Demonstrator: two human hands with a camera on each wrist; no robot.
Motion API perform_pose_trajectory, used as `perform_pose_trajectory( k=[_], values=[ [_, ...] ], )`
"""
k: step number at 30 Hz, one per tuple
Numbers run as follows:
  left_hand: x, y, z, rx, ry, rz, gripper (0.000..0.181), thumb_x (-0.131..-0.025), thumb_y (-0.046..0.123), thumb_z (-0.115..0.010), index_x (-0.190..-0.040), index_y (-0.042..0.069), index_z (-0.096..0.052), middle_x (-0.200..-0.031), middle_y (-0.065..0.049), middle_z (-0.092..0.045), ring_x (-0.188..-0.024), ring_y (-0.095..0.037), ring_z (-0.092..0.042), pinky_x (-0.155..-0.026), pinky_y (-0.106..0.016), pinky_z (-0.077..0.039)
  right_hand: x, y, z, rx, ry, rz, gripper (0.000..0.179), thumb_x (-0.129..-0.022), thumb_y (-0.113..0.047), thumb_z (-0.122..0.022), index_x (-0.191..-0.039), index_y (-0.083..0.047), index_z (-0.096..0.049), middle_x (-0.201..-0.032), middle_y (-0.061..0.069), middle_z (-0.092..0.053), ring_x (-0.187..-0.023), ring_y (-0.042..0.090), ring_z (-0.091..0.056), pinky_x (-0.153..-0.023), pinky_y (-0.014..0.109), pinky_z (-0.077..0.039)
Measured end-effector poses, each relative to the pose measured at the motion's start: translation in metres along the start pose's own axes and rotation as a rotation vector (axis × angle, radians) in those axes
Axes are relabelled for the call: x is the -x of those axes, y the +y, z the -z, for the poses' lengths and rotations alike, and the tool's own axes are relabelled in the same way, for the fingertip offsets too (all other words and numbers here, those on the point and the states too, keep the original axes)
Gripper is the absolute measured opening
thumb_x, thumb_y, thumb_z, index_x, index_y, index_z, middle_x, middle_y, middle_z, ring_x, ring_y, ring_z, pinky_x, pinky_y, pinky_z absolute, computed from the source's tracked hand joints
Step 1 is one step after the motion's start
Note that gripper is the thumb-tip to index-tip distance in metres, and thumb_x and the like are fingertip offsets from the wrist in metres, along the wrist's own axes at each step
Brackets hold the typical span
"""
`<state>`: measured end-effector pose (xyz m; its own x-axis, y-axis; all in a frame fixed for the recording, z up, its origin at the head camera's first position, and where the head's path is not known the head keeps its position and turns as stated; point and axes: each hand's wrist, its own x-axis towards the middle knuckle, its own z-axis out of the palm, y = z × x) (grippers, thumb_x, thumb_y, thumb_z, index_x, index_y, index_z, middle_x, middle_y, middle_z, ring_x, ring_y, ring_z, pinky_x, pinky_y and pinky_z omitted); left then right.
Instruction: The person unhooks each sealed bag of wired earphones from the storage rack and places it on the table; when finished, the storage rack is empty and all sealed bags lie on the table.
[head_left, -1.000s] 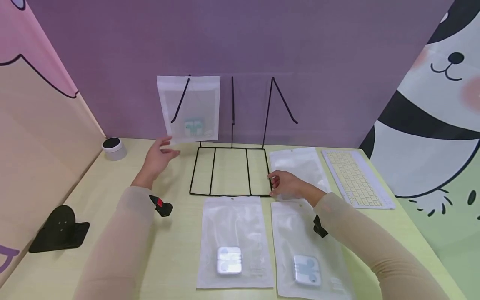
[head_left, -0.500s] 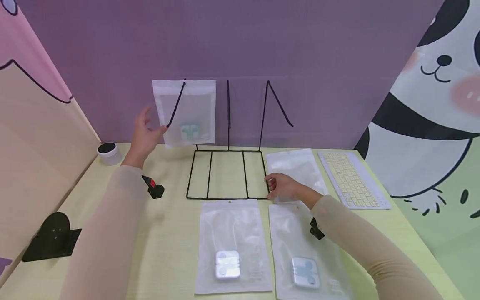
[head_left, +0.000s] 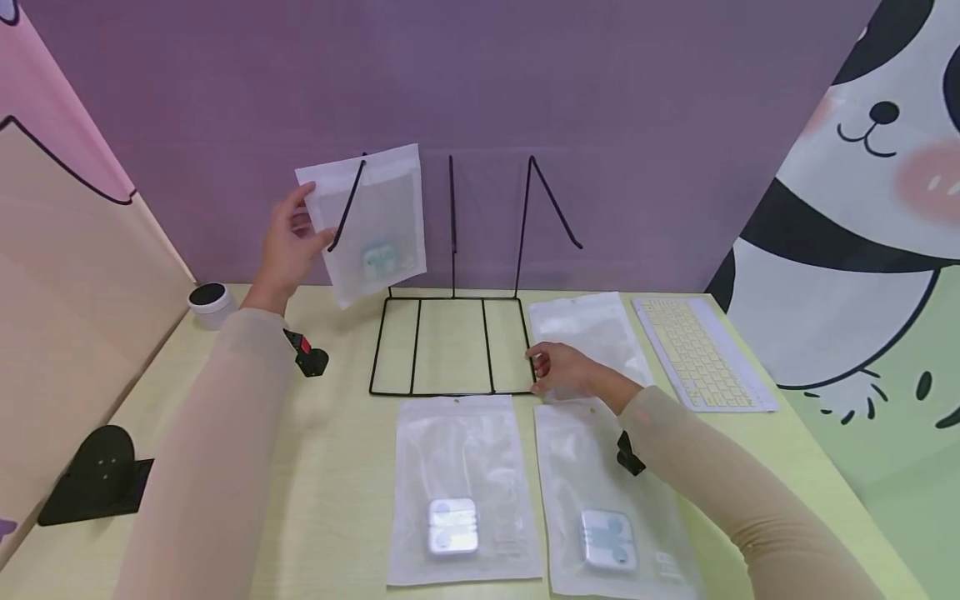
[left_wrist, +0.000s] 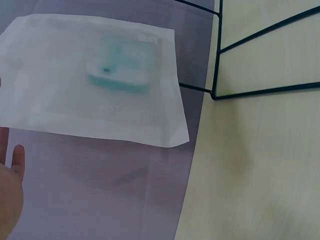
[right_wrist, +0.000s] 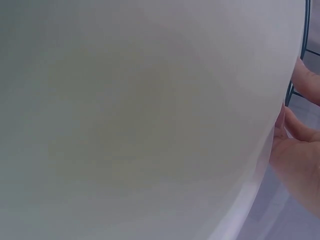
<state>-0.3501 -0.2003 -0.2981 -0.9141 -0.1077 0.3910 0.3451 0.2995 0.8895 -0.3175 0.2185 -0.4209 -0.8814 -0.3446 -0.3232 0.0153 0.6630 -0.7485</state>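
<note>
In the head view my left hand [head_left: 288, 242] grips the left edge of a white zip pouch [head_left: 375, 204], its thumb beside the hook's tip. The pouch hangs tilted from the left prong of a black wire display rack [head_left: 429, 393]; an earphone case [head_left: 380, 260] shows through it. Seen from the left wrist, the pouch [left_wrist: 55, 75] spreads above the left hand [left_wrist: 10, 185]. My right hand [head_left: 564, 368] holds the rack's front right corner. From the right wrist, a white pouch [right_wrist: 150, 120] covers most of the view, with the right hand [right_wrist: 297, 155] at the edge.
Two pouches with earphone cases [head_left: 453, 527] [head_left: 609, 540] lie in front of the rack. Another pouch [head_left: 588, 321] lies to its right, beside a white keyboard [head_left: 701, 354]. A round jar [head_left: 212, 305] and a black bracket [head_left: 101, 479] stand at left.
My left hand has risen from below the hanging pouch to its left edge. The pouch has tilted, its bottom swinging left and its right side higher. My right hand has stayed on the rack.
</note>
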Motion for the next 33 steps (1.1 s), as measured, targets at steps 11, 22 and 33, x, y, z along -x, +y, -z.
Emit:
perform_pose_trajectory(
  k=[11, 22, 33],
  values=[
    [0.005, 0.003, -0.008, -0.042, 0.040, -0.054, 0.048, -0.092, -0.005, -0.062, -0.137, 0.005, -0.050, -0.134, -0.013, -0.046, -0.112, -0.026, -0.053, -0.092, -0.033, -0.045, 0.000, -0.001, -0.002, -0.037, -0.009, -0.010, 0.065, -0.078, 0.011, -0.076, -0.135, 0.006, -0.045, -0.103, 0.011, -0.050, -0.089, 0.021, -0.046, -0.072, 0.029, -0.045],
    [0.009, 0.008, -0.011, -0.105, 0.102, -0.113, 0.054, -0.091, -0.002, -0.065, -0.141, 0.008, -0.046, -0.139, -0.008, -0.043, -0.107, -0.024, -0.049, -0.090, -0.033, -0.046, -0.002, -0.003, -0.002, -0.020, -0.004, -0.019, 0.064, -0.080, 0.009, -0.075, -0.136, 0.005, -0.045, -0.104, 0.011, -0.050, -0.090, 0.021, -0.046, -0.072, 0.029, -0.044],
    [0.025, 0.008, -0.001, -0.130, 0.083, -0.119, 0.053, -0.093, -0.001, -0.063, -0.142, 0.008, -0.045, -0.141, -0.008, -0.040, -0.121, -0.031, -0.048, -0.099, -0.043, -0.043, -0.003, -0.002, -0.003, -0.020, 0.000, -0.025, 0.064, -0.080, 0.009, -0.076, -0.136, 0.004, -0.046, -0.103, 0.010, -0.050, -0.088, 0.021, -0.045, -0.072, 0.029, -0.044]
  ],
)
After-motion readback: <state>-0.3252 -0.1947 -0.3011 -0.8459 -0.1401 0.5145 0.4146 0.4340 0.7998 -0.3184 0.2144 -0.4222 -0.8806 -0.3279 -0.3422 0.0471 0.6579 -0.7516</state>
